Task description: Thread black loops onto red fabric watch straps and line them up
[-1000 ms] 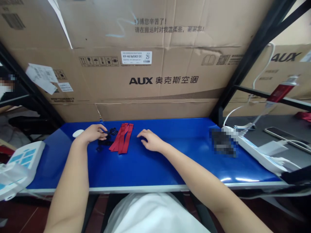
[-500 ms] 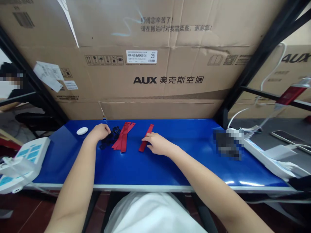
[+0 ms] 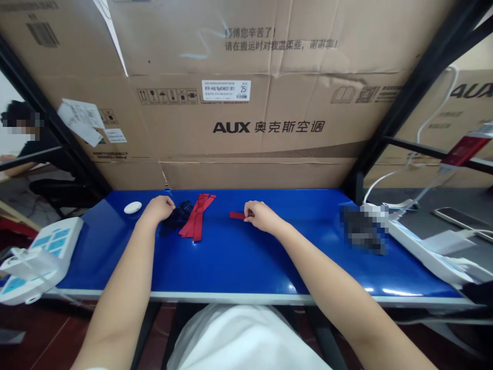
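My right hand [image 3: 262, 216] is closed in a pinch on a red ribbon strip [image 3: 236, 215] whose free end points left over the blue table. To its left, several more red ribbon strips [image 3: 198, 218] lie in a crossed, fanned-out pile. A tangle of small black items [image 3: 177, 215] touches the left side of that pile; their kind is not clear, though some look looped. My left hand [image 3: 158, 208] is at the edge of the black items with its fingers curled together. What its fingertips hold, if anything, is hidden.
A white oval object [image 3: 133, 207] lies left of my left hand on the blue table [image 3: 231, 267]. White power strips [image 3: 57, 252] flank both sides. A pixelated dark object [image 3: 362, 229] is at the right. Cardboard [image 3: 265, 144] stands behind; a person [image 3: 26, 128] is at far left.
My right hand has moved slightly right and closed on the single red strip, which has turned from slanting to nearly sideways. My left hand has stayed beside the black items.
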